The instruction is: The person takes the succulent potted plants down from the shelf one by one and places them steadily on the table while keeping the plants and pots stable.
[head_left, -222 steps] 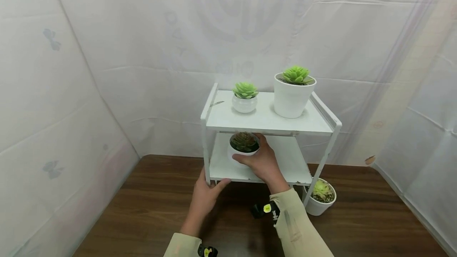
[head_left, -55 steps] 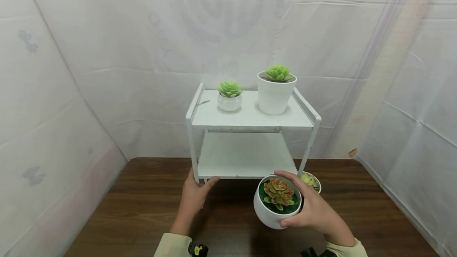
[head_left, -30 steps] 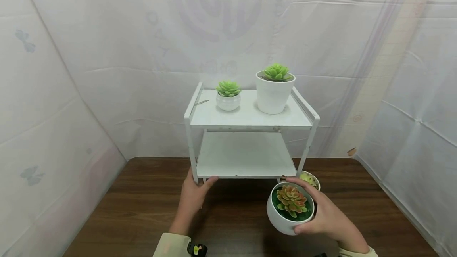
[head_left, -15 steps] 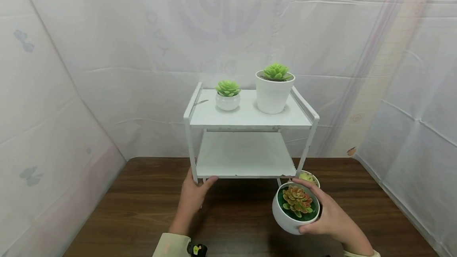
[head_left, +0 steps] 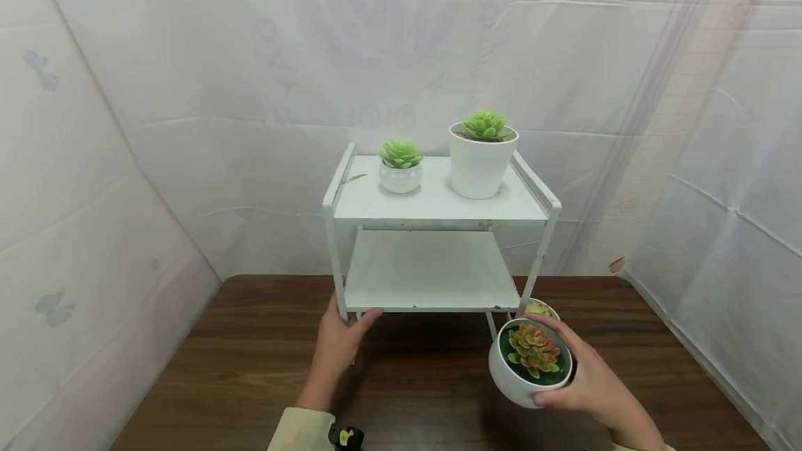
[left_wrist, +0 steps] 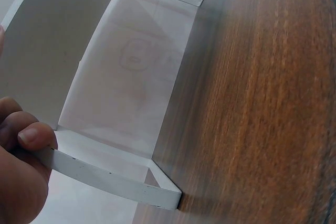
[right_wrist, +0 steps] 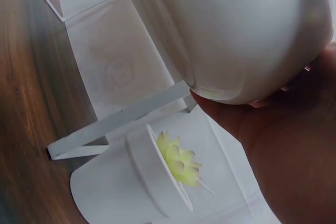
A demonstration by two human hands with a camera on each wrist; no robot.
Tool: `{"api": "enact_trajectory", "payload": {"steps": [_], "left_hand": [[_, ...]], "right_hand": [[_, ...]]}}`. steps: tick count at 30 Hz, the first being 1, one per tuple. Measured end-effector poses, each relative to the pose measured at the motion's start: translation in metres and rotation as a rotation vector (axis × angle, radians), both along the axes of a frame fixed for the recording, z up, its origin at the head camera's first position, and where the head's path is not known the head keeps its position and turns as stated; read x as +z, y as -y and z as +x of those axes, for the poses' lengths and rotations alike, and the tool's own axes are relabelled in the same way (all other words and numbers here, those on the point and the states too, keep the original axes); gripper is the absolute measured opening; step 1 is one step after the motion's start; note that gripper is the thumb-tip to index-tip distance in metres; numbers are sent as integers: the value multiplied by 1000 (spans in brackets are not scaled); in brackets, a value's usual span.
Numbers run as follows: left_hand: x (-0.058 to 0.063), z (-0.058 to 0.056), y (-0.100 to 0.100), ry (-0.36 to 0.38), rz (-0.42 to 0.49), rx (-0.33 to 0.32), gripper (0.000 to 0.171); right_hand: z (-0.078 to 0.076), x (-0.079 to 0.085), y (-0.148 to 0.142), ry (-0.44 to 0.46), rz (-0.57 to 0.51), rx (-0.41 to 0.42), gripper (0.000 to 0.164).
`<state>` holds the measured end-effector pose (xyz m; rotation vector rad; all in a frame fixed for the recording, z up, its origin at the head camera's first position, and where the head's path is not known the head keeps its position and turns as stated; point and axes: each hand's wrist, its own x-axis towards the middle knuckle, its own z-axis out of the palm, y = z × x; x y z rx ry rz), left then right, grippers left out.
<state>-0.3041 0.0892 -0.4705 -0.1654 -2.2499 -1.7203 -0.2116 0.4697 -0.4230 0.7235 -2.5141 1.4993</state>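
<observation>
My left hand (head_left: 338, 341) grips the front left leg of a white two-tier shelf (head_left: 432, 270). In the left wrist view, the curled fingers (left_wrist: 32, 136) wrap round that leg. My right hand (head_left: 592, 383) holds a potted succulent (head_left: 534, 351) with reddish-green leaves and a round white pot. It is tilted toward me, in front of the shelf's front right leg. The right wrist view shows the glossy round pot (right_wrist: 236, 30) against the palm. The lower tier bears nothing.
On the upper tier stand a small potted green succulent (head_left: 401, 167) and a larger one (head_left: 482, 159) in a tall white pot. Another potted succulent (right_wrist: 123, 177), yellow-green, stands on the brown wooden table (head_left: 250, 367) behind the front right leg. Pale sheets (head_left: 207, 89) enclose the table.
My right hand took the reddish-green potted succulent off the lower tier, brought it forward and moved it slowly right. My left hand has kept its grip on the leg.
</observation>
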Motion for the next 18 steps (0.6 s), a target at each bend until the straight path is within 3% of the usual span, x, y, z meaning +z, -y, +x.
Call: {"api": "enact_trajectory", "payload": {"steps": [7,18], "left_hand": [[1,0,0,14,-3,4,87],[0,0,0,22,-9,11,89]], "right_hand": [[3,-1,-5,34,14,-90,98],[6,-7,-12,-24,58,-160,99]]}}
